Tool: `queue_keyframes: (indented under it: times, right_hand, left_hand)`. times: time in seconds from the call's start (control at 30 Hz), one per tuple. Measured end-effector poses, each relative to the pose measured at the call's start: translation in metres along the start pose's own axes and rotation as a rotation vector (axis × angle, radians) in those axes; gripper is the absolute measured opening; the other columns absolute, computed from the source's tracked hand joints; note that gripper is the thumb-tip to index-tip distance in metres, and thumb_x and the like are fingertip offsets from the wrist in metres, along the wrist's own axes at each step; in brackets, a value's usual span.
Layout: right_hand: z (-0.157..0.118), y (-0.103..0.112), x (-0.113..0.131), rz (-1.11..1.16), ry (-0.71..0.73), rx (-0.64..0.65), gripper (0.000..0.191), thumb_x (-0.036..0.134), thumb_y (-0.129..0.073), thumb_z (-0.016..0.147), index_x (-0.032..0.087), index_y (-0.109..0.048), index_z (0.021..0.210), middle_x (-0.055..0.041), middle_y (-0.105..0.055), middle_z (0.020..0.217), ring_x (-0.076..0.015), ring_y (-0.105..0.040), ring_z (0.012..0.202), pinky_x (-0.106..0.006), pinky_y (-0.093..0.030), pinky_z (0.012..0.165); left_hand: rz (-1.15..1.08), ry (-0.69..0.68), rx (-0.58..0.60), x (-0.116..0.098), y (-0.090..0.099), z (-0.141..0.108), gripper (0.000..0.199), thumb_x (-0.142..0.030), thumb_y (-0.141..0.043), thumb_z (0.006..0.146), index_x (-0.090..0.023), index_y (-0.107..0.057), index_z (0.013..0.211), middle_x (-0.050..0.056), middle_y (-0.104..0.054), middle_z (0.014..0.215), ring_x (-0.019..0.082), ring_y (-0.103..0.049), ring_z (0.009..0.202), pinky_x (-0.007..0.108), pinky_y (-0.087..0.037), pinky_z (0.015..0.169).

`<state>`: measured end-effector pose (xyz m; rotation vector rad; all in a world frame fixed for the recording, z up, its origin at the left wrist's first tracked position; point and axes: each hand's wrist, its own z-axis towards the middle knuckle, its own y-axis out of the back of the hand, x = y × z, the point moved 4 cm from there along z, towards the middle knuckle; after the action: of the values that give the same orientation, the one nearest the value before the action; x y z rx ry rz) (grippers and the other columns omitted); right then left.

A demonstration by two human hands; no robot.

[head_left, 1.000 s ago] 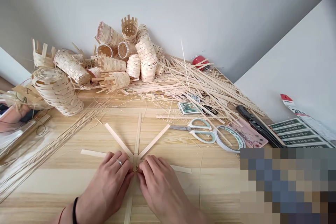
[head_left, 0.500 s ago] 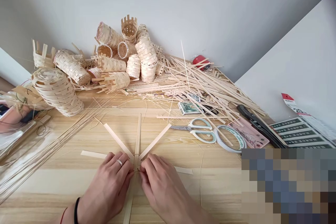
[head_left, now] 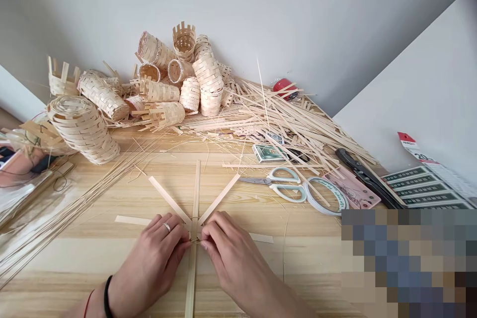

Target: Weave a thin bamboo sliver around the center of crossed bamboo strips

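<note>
Flat bamboo strips cross like spokes on the table: a long upright strip (head_left: 196, 189), a left slanting strip (head_left: 169, 199), a right slanting strip (head_left: 219, 199), and a sideways strip (head_left: 132, 220) whose ends show beyond both hands. A thin bamboo strand (head_left: 195, 241) loops around the crossing. My left hand (head_left: 152, 253), with a ring on one finger, pinches this strand just left of the upright strip. On the other side, my right hand (head_left: 236, 258) pinches it too, thumb against forefinger. Fingers cover parts of the crossing.
Woven baskets (head_left: 160, 92) and a heap of loose strips (head_left: 298, 114) lie along the wall. Scissors (head_left: 286, 185), a tape roll (head_left: 328, 197) and a black-handled knife (head_left: 367, 176) are at right. Thin strands (head_left: 93, 191) stretch across the left. A blurred block covers the lower right.
Both hands have drawn slightly apart at the crossing, showing more of the strand. The long strip's near end has swung right, so it lies straighter.
</note>
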<state>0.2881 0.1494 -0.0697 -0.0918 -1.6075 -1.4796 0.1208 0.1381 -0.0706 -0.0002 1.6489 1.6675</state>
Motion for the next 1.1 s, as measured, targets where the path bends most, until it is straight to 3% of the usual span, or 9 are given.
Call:
queue_keyframes:
  times: [0.57,0.77,0.93,1.03,1.1]
  right_hand:
    - [-0.002,-0.004,0.001,-0.070,-0.019,0.018,0.025,-0.005,-0.051,0.090,0.020,-0.049,0.088,-0.0062,-0.059,0.094,-0.0229,-0.059,0.085,-0.034,-0.046,0.067]
    - [0.000,0.000,-0.003,-0.020,-0.031,-0.016,0.033,-0.011,-0.046,0.084,0.022,-0.043,0.086,-0.0040,-0.057,0.091,-0.0214,-0.055,0.083,-0.032,-0.044,0.066]
    - [0.002,0.002,-0.010,0.037,-0.016,-0.040,0.032,-0.010,-0.044,0.089,0.022,-0.043,0.086,-0.0031,-0.055,0.091,-0.0198,-0.055,0.084,-0.031,-0.044,0.069]
    - [0.001,0.005,-0.013,0.036,0.006,-0.036,0.028,-0.006,-0.047,0.093,0.021,-0.047,0.088,-0.0027,-0.056,0.092,-0.0194,-0.055,0.083,-0.032,-0.045,0.070]
    - [0.001,0.007,-0.012,0.032,0.021,-0.033,0.025,-0.003,-0.047,0.095,0.021,-0.050,0.089,-0.0025,-0.056,0.092,-0.0192,-0.055,0.083,-0.032,-0.045,0.071]
  left_hand:
    - [0.100,-0.053,-0.038,-0.012,0.006,0.002,0.024,-0.005,-0.038,0.100,-0.021,-0.050,0.088,0.002,-0.060,0.082,0.021,-0.055,0.073,0.036,-0.037,0.073]
    - [0.061,-0.008,-0.035,-0.001,0.007,0.001,0.023,-0.007,-0.037,0.102,-0.021,-0.049,0.087,0.002,-0.059,0.082,0.020,-0.053,0.073,0.036,-0.036,0.072]
    - [0.002,0.006,-0.019,0.008,0.011,0.001,0.021,-0.011,-0.043,0.103,-0.021,-0.050,0.087,0.001,-0.060,0.083,0.020,-0.054,0.076,0.035,-0.039,0.074]
    - [-0.024,0.004,-0.023,0.006,0.018,0.002,0.008,-0.015,-0.050,0.101,-0.022,-0.055,0.100,0.004,-0.063,0.097,0.022,-0.057,0.089,0.036,-0.044,0.080]
    - [0.007,0.004,-0.050,0.005,0.023,0.001,0.024,-0.018,-0.055,0.099,-0.022,-0.054,0.123,0.008,-0.062,0.120,0.025,-0.057,0.109,0.039,-0.044,0.093]
